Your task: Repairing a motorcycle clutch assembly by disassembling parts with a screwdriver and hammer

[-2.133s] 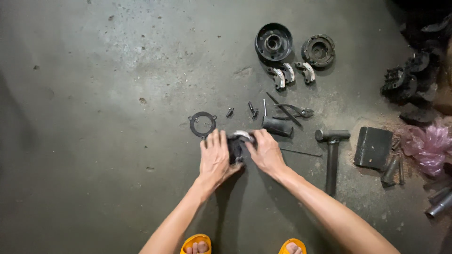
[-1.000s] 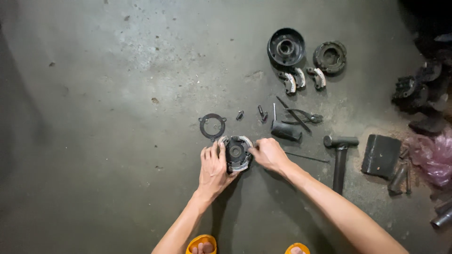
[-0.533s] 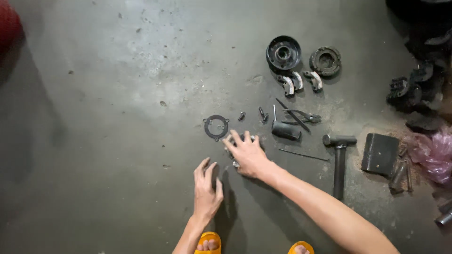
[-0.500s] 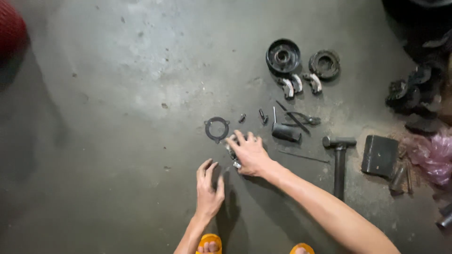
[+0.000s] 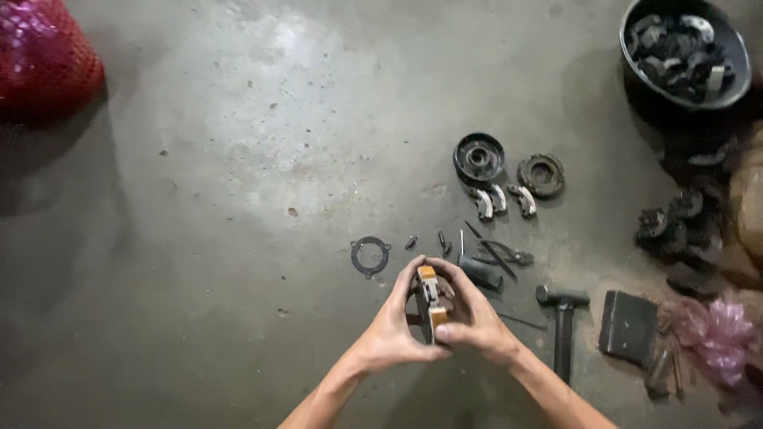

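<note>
Both of my hands meet over the concrete floor and hold one small round metal part (image 5: 428, 303) on edge; tan pads show on its rim. My left hand (image 5: 395, 330) cups it from the left. From the right, my right hand (image 5: 471, 314) grips it with the thumb on the lower pad. Just beyond my fingers lie a thin black ring gasket (image 5: 370, 255), a few small bolts (image 5: 411, 242) and a dark cylinder (image 5: 480, 272).
A hammer (image 5: 563, 326) and a dark flat block (image 5: 628, 326) lie to the right. Two round drum parts (image 5: 479, 156) and curved shoes (image 5: 501, 199) sit farther out. A black bowl of parts (image 5: 685, 52) is top right, pink plastic (image 5: 719, 334) right, a red net bag (image 5: 44, 59) top left.
Half a second ago my hands were apart and flat on the floor. Now they have come together and lifted the round part, turned on edge. The camera has tilted up.
</note>
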